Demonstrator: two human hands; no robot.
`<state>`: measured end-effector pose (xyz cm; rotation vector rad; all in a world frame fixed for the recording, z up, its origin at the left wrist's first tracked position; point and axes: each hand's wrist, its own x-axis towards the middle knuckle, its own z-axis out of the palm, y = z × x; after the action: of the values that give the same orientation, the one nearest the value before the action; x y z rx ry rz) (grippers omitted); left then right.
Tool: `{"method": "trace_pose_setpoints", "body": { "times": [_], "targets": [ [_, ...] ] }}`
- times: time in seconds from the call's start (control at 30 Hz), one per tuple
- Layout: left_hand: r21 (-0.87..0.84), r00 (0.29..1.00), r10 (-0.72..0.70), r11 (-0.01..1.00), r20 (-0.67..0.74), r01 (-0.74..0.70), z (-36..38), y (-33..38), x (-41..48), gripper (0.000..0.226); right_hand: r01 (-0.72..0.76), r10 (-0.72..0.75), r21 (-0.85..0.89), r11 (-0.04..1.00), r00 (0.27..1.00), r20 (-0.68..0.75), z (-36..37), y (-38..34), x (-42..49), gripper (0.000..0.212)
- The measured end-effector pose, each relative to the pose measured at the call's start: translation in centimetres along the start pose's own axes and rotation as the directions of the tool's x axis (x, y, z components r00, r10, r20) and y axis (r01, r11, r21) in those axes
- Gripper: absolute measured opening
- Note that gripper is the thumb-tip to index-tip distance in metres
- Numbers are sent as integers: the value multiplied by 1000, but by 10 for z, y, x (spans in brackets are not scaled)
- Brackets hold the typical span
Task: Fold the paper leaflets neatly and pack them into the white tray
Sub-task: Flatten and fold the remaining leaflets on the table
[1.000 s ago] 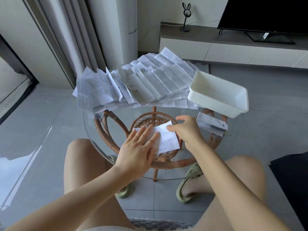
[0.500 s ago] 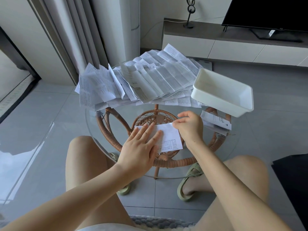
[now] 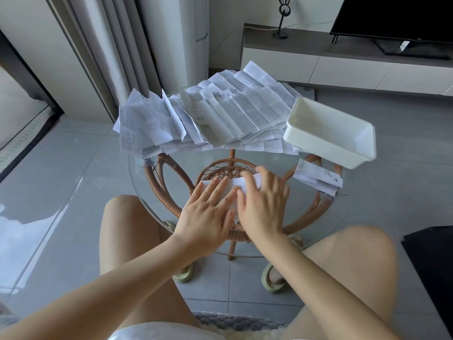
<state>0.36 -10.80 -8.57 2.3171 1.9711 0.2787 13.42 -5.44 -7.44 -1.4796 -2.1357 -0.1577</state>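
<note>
Evidently creasing: left hand (image 3: 206, 213) and right hand (image 3: 263, 204) press open, straight fingers (image 3: 217, 190) on the folded white paper leaflet (image 3: 235, 185). Next it probably needs lifting into the white rectangular plastic tray (image 3: 318, 147).

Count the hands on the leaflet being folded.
2. The left hand lies flat on the leaflet, at its left; the right hand flat at its right. Both cover most of it.

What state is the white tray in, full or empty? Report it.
Empty: the white tray shows only bare white inside, and the folded leaflets lie outside it on the glass table.
</note>
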Motion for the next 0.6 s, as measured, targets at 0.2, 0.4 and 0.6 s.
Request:
{"method": "trace_pose_setpoints", "body": {
  "times": [0.2, 0.4, 0.6],
  "targets": [
    [-31, 999, 26, 999, 43, -24, -6, -4, -1, 61, 241, -178, -82, 967, 870, 460, 1, 21, -4, 56],
    [34, 980, 75, 996, 184, -83, -15, -22, 3, 70, 362, -277, 9, 932, 696, 662, -13, 60, 8, 91],
    [118, 928, 155, 972, 338, -205, -32, -48, 3, 68, 368, -323, 122, 922, 558, 764, -26, 76, 20, 89]
  ]
}}
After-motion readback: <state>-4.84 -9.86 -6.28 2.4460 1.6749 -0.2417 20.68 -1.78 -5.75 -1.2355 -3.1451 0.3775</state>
